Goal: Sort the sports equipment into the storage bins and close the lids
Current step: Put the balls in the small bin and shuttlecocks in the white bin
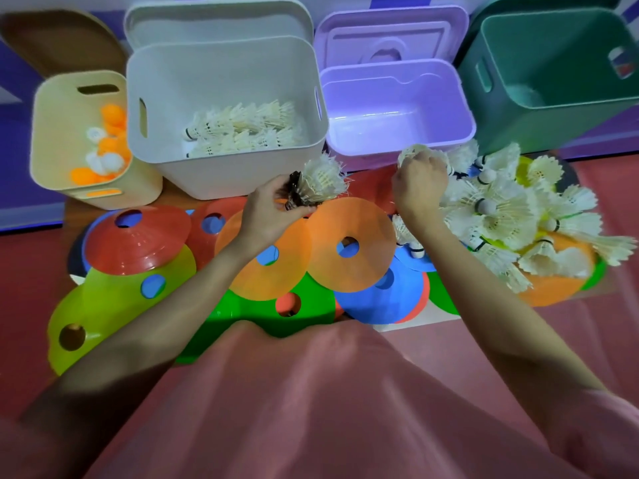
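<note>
My left hand [276, 210] grips a bunch of white shuttlecocks [320, 179] just in front of the white bin [166, 98], which holds several shuttlecocks. My right hand [420, 188] grips one shuttlecock [413, 153] at the left edge of a loose shuttlecock pile [511, 216], in front of the purple bin [397, 98]. The purple bin has nothing inside. A beige bin [52, 133] at the left holds orange and white table-tennis balls. Flat coloured disc cones [351, 245] cover the floor under both hands.
A green bin [501, 108] stands at the far right, open. A white lid [214, 19] and a purple lid [390, 32] lean behind their bins, a brown lid [58, 39] behind the beige one. My pink-clad lap [311, 409] fills the foreground.
</note>
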